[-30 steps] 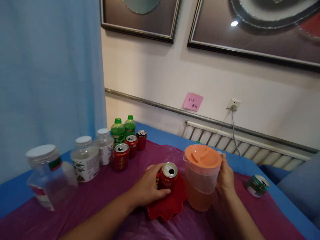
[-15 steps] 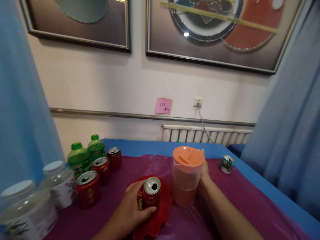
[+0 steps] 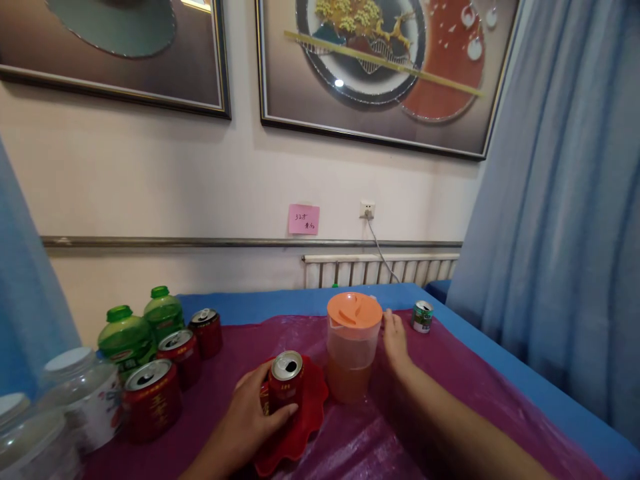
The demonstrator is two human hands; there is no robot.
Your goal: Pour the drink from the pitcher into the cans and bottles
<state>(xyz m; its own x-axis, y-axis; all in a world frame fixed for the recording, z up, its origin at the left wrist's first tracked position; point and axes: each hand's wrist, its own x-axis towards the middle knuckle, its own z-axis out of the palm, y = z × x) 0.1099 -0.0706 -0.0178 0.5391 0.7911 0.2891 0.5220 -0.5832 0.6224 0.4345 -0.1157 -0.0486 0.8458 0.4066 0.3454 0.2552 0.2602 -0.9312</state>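
Observation:
My left hand is wrapped round an opened red can that stands on a red scalloped plate. Just right of the plate stands a clear pitcher with an orange lid and orange liquid in its lower part. My right hand lies beside the pitcher's right side with its fingers stretched forward. I cannot tell if it still touches the pitcher. A small green can stands a little beyond my right hand.
At the left stand three more red cans, two green bottles and white-lidded clear jars. A purple plastic sheet covers a blue table. Blue curtains hang at the right, with a radiator along the wall behind.
The view has swung right and upward. My right hand has loosened from the pitcher's handle side and now lies stretched beside it. My left hand has kept its hold on the red can.

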